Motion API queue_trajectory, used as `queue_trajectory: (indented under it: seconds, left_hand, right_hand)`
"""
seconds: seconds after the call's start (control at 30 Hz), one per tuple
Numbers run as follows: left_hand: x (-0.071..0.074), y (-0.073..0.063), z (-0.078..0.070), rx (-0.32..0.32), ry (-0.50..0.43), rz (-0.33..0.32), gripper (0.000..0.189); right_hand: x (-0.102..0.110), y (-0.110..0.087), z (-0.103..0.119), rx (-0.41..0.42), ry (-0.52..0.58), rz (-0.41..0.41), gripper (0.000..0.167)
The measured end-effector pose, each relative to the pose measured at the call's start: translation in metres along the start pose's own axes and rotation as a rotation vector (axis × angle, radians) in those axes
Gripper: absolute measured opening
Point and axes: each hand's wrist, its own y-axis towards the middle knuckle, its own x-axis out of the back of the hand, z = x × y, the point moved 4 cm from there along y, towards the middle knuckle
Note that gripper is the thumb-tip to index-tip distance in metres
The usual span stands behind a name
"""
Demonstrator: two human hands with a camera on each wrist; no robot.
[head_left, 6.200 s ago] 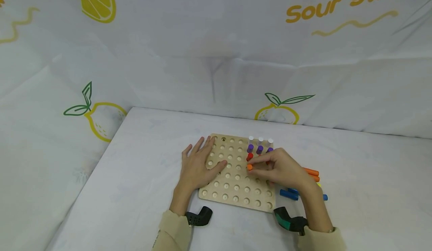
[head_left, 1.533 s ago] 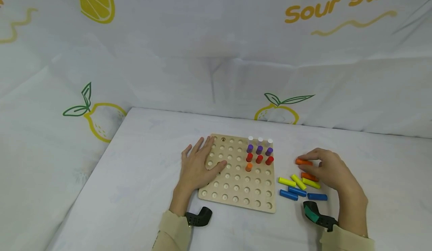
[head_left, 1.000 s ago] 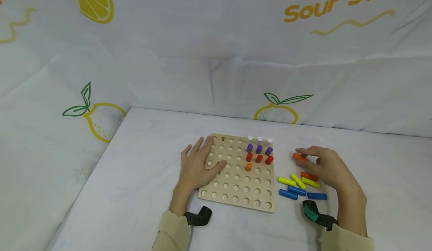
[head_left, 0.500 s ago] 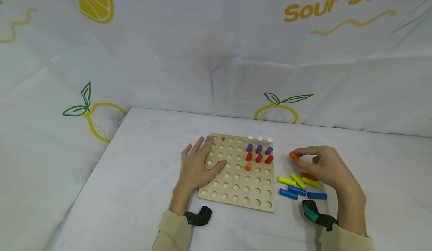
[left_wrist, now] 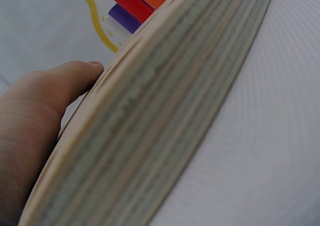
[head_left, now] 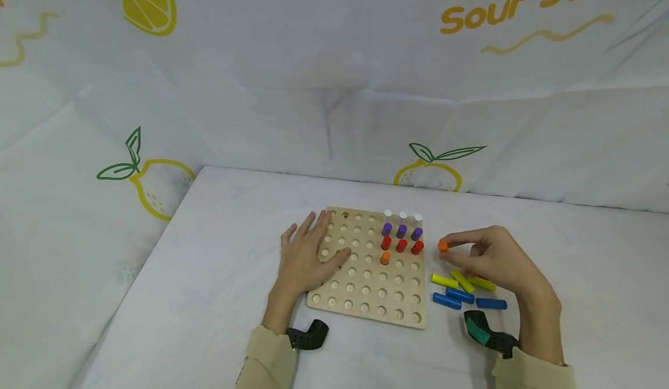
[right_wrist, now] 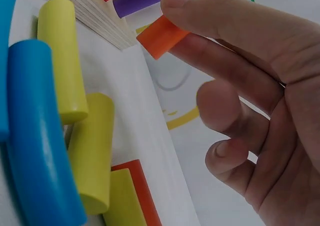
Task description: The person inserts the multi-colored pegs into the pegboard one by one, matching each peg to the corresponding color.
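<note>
Change over the last second or so: right hand [head_left: 493, 261] shifted toward the pegboard [head_left: 373, 302], and its orange peg [head_left: 442, 247] swung from sideways to roughly upright in the head view. Grip there was narrow, pinching that peg between thumb and fingertips. Peg was just off the board's right edge, apart from it, looked clear of the desk [head_left: 235, 215], not over any hole.

Left hand [head_left: 308, 264] hadn't moved: fingers spread over the board's left edge, thumb on top, pinching nothing. My read: steadying it.

Board state: white pegs [head_left: 402, 218], purple pegs [head_left: 401, 231] and red pegs [head_left: 401, 245] stood three each, rows counted from the far edge, right-hand columns. Fourth row had one standing orange peg [head_left: 385, 258], now free of the hand; two holes to its right were bare. So I'd call orange one in, one in hand, one loose.

The third orange peg [right_wrist: 140, 181] was mostly hidden by the hand in the head view; the wrist view showed it lying beside a yellow one. Three yellow pegs [head_left: 444, 281] and three blue pegs [head_left: 446, 301] lay on the desk off the board's right edge, untouched.
</note>
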Motion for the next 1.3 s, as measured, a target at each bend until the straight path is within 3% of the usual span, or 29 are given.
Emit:
queue_trajectory:
  seconds: [0.33, 0.73, 1.3]
  left_hand:
    - [0.0, 0.0, 0.0, 0.0, -0.002, 0.0, 0.089]
    - [0.001, -0.001, -0.001, 0.002, -0.008, 0.007, 0.089]
    - [0.001, 0.0, -0.001, 0.001, 0.002, 0.01, 0.089]
  right_hand:
    - [-0.004, 0.001, 0.005, 0.053, 0.057, 0.021, 0.028]
    - [-0.014, 0.002, 0.02, 0.259, 0.124, 0.006, 0.013]
    - [-0.036, 0.012, 0.037, 0.232, 0.2, 0.146, 0.02]
